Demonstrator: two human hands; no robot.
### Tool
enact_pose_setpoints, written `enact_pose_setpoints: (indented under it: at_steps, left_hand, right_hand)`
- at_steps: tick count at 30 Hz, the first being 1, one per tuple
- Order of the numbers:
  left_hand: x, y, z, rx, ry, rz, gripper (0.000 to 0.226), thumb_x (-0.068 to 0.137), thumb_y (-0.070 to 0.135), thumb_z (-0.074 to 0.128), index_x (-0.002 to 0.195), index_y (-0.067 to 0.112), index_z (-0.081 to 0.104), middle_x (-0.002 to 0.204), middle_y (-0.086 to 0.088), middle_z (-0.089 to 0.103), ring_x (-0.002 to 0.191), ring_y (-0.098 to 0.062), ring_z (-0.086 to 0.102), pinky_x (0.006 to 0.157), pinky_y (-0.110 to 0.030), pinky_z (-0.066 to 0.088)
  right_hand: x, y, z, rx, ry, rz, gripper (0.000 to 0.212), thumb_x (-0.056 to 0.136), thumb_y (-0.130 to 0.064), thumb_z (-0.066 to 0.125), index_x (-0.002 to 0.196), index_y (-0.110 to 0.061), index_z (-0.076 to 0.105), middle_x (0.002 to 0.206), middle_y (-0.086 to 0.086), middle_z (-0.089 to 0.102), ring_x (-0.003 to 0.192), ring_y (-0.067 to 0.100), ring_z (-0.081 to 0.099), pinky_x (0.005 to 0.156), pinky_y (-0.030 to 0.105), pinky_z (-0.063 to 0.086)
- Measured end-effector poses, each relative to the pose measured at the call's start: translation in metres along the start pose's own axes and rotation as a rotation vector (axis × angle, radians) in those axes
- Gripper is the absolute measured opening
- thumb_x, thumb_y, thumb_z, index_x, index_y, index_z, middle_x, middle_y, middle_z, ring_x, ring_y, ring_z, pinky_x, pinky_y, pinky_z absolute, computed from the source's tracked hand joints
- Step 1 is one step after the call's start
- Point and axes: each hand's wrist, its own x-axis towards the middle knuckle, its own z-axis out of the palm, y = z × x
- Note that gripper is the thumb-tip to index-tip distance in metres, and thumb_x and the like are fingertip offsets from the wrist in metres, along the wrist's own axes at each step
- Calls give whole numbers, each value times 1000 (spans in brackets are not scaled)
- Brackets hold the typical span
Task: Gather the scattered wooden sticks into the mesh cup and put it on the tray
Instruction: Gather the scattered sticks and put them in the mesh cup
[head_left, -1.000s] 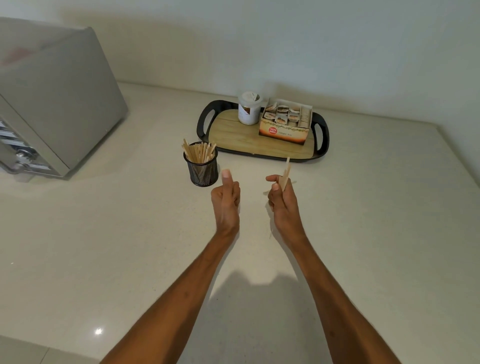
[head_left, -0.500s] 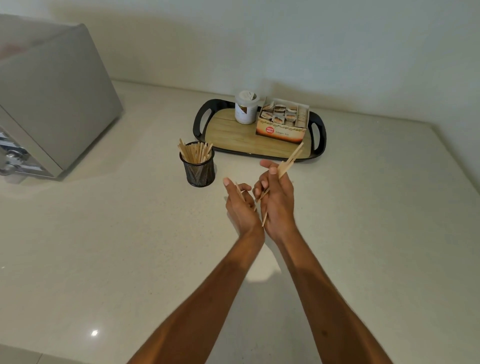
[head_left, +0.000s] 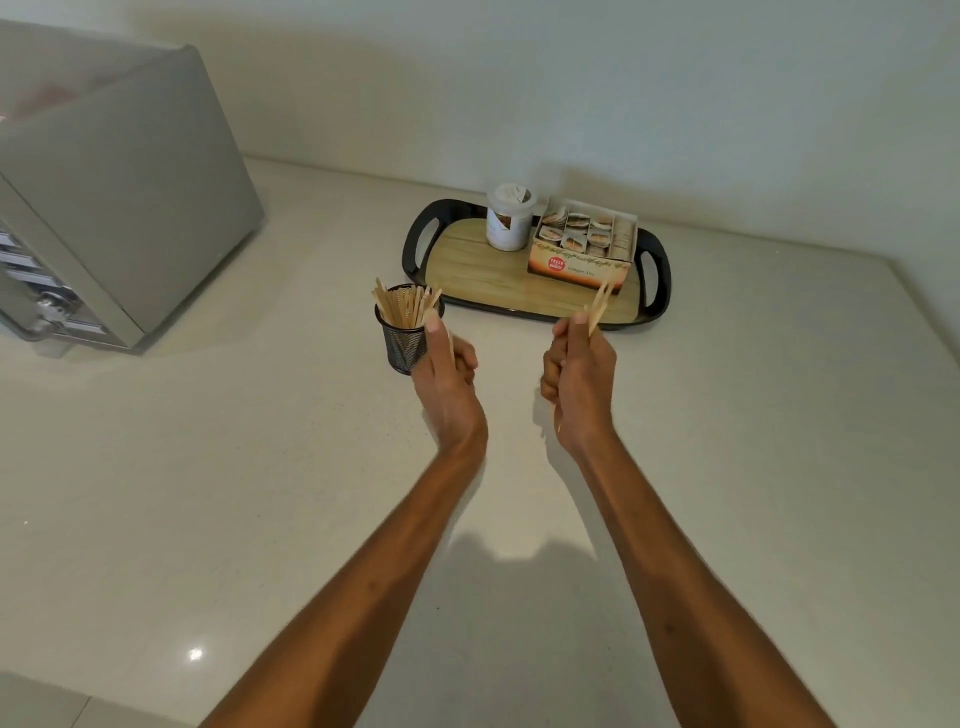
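A black mesh cup (head_left: 401, 340) full of wooden sticks (head_left: 405, 307) stands on the pale counter, just left of the tray (head_left: 415, 244) with its black rim and wood-look floor. My left hand (head_left: 448, 376) is right beside the cup on its right, thumb raised at the rim, fingers curled around what looks like one thin stick. My right hand (head_left: 579, 374) is further right, in front of the tray's near edge, shut on a few sticks (head_left: 597, 306) that poke up past my fingers and out below my palm.
On the tray stand a white lidded jar (head_left: 510, 218) and an open tea-bag box (head_left: 582, 249) at the back right. A grey metal appliance (head_left: 114, 208) fills the left side. The wall runs behind the tray.
My hands were together half a second ago; they have parted. The left hand has moved left to the cup with a stick, and the right has moved right, still holding its sticks.
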Motion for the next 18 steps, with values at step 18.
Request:
enact_pose_setpoints:
  at_steps: [18]
  left_hand:
    - [137, 69, -8, -100, 98, 67, 64, 108, 54, 44, 55, 18, 40, 59, -6, 36, 57, -21, 34, 60, -40, 27]
  right_hand:
    - [88, -5, 201, -88, -372, -74, 39, 116, -41, 38, 90, -14, 45, 64, 1, 40, 52, 15, 42, 49, 26, 41]
